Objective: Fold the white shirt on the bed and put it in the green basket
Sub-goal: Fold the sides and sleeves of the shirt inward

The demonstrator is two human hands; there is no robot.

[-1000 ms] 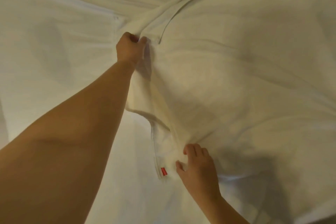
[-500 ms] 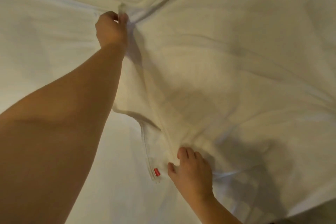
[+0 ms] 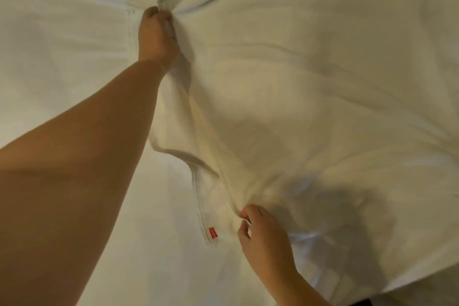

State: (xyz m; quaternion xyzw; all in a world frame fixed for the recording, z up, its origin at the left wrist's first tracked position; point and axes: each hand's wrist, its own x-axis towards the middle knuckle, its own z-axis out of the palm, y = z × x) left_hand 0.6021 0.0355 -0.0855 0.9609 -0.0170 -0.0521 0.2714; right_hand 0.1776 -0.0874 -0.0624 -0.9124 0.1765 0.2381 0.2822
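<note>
White shirt [image 3: 285,112] spread over centre and right of frame, lying on the bed [image 3: 62,62], wrinkled. Left hand [image 3: 156,35], upper centre-left, arm fully extended: fingers clenched around a bunched corner of the shirt, creases radiating from the grip toward upper right. Right hand [image 3: 263,238], lower centre: thumb and fingertips pinching a fold of the shirt at its near edge. A raised ridge of fabric runs between the two grips. Small red tag [image 3: 212,233] on the hemmed edge, just left of the right hand. Green basket out of frame
</note>
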